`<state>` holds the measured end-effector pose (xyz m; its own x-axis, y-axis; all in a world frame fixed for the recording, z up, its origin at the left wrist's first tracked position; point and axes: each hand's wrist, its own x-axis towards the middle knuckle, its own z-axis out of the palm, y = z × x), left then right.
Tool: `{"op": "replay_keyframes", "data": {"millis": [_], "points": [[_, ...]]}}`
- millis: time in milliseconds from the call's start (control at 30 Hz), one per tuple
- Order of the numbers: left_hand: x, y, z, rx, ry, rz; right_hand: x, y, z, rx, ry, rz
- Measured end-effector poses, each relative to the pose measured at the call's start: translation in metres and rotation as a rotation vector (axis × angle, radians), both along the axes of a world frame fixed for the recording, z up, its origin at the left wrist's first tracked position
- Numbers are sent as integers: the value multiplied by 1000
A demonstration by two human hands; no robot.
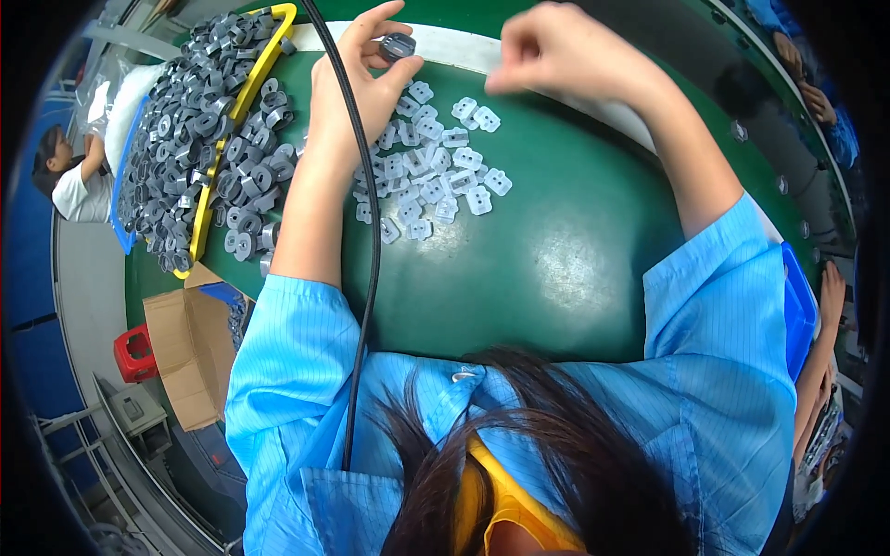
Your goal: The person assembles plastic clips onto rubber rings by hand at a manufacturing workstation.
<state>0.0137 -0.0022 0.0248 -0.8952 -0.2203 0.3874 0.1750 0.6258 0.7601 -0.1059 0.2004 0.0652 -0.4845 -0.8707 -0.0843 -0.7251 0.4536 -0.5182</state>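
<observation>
My left hand (363, 85) pinches a small dark grey plastic part (398, 47) between thumb and fingers, above the far side of the green table. To its right, my right hand (547, 54) is slightly blurred, its fingers curled together in a pinch. Whatever that hand may hold is hidden. Below and between the hands lies a loose spread of small translucent plastic pieces (432, 190) with notched outlines. Left of my left forearm, many grey ring-shaped plastic parts (248, 176) lie heaped on the table.
A yellow-rimmed blue tray (211, 181) full of grey parts stands at the left. A black cable (375, 250) hangs across the view over my left arm. Beyond the hands runs a pale curved strip (454, 44) beside a green belt. An open cardboard box (185, 343) sits lower left. Other people work at both sides.
</observation>
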Motion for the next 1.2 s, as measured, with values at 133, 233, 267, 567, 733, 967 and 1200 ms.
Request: {"op": "replay_keyframes", "data": {"millis": [133, 233, 267, 567, 733, 967, 1200], "points": [[2, 11, -1, -76, 41, 108, 30, -3, -3, 18, 50, 165], [7, 12, -4, -31, 26, 126, 16, -6, -28, -329, 243, 217], [5, 11, -3, -10, 45, 125, 10, -6, -37, -333, 246, 219], [-1, 15, 7, 54, -51, 187, 17, -12, -38, -348, 184, -57], [-13, 20, 14, 90, -127, 132, 4, -22, -23, -414, -483, -247], [-5, 22, 6, 430, 34, 133, 20, -63, -20, -741, -494, -356], [-8, 19, 0, 286, 168, 222, 31, -71, -23, -843, -736, -312]]}}
